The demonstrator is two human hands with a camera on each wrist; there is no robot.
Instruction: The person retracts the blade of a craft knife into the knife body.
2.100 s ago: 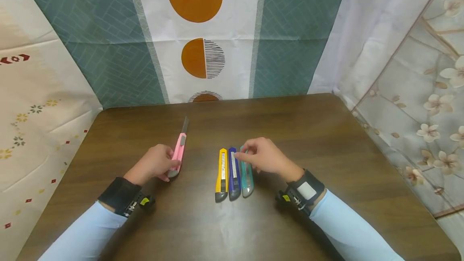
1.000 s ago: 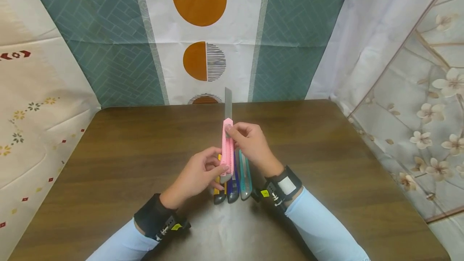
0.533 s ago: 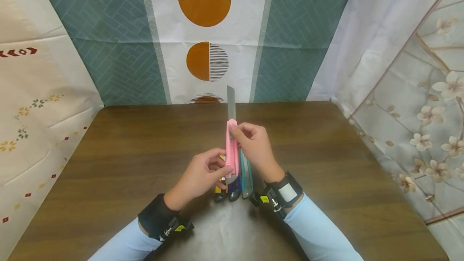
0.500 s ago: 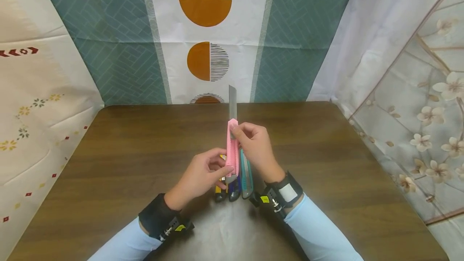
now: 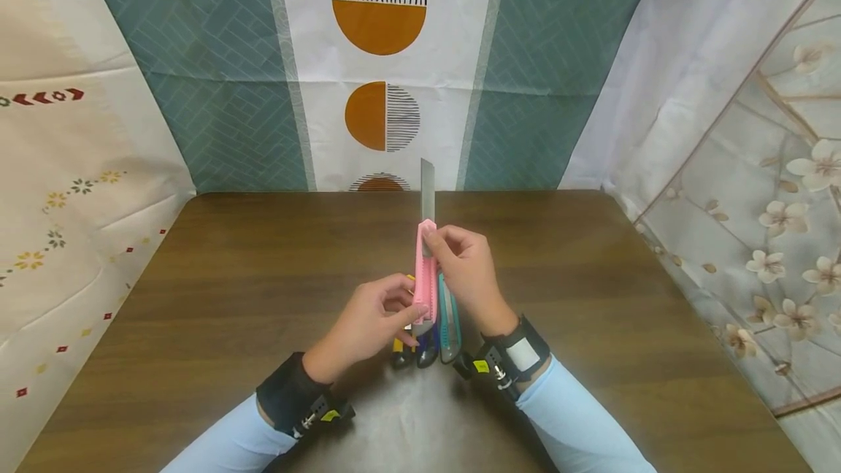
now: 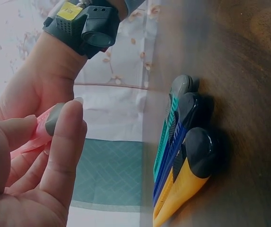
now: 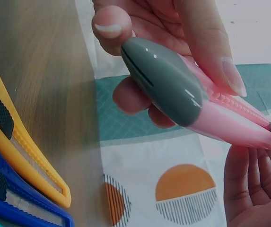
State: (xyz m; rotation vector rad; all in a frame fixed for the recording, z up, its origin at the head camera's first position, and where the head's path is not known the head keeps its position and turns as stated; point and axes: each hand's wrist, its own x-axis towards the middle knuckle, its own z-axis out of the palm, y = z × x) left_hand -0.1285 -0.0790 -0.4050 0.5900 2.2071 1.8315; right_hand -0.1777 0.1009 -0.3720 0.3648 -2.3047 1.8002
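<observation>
A pink utility knife [image 5: 425,279] is held upright above the table, its long blade [image 5: 428,192] slid out at the top. My left hand [image 5: 368,320] pinches the lower part of the handle between thumb and fingers, near the grey end cap [image 7: 166,78]. Higher up, my right hand [image 5: 469,268] grips the handle, with the thumb over the slider by the blade. Behind and below lie three more utility knives side by side: yellow [image 6: 185,184], blue [image 5: 428,353] and teal [image 5: 449,320]. In the head view the pink knife and left hand partly hide the yellow and blue ones.
The brown wooden table [image 5: 276,254] ends at a back edge against a hanging cloth [image 5: 223,115] with green and white panels. Patterned cloths hang at the left [image 5: 85,239] and the right [image 5: 755,254].
My left hand has carried the pink knife from the table's left side to the middle and raised it. My right hand has moved from the teal knife onto it. Lately both hands stay nearly still.
</observation>
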